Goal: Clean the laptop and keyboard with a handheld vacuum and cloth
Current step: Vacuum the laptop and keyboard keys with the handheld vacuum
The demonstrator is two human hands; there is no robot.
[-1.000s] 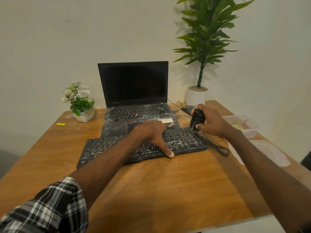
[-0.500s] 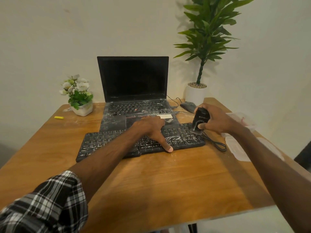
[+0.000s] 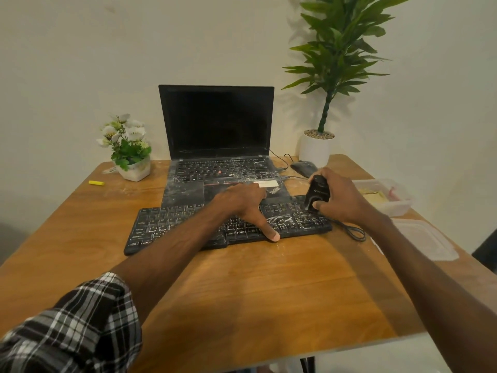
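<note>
While flat on the keyboard (image 3: 188, 227), left hand (image 3: 242, 205) spread; right hand (image 3: 341, 200) around vacuum (image 3: 317, 193) (right end).

Plain off-white wall (image 3: 107, 49) fills the upper half of the frame; faint scuff marks at upper left. Soft leaf shadows fall on it at upper right, just left of the plant. Wooden table (image 3: 269, 286) spans the lower half, warm orange-brown grain, pale front edge at lower right, a dark leg (image 3: 308, 364) showing beneath at bottom centre. Light is even and dim, with broad shadows across the tabletop at bottom. Tall leafy plant (image 3: 341, 49) in a white pot (image 3: 314, 149) stands at the table's far right corner, against the wall. Small flower pot (image 3: 133, 168) at centre left. Grey shape at far left edge, too dim to identify.
</note>
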